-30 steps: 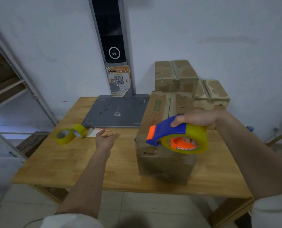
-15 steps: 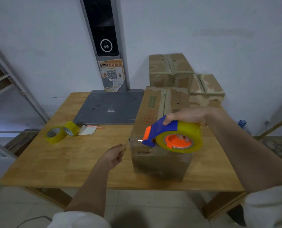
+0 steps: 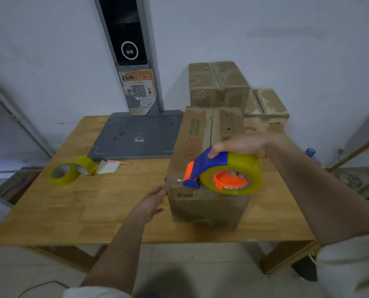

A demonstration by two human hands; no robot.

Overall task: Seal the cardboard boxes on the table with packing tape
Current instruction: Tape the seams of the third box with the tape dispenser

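Nearest the camera, the left hand (image 3: 152, 203) is reaching with loosely spread fingers, holding nothing, to the near left corner of the front cardboard box (image 3: 203, 168) standing on the desk (image 3: 93, 203). Just above that corner the right hand (image 3: 241, 146) is gripping the tape dispenser (image 3: 224, 174), fingers curled through its orange core, the blade end touching the box's near top edge. The box's top seam is running lengthwise away from the person toward the stacked boxes (image 3: 220, 82) behind, so the pull will likely be going forward along it.
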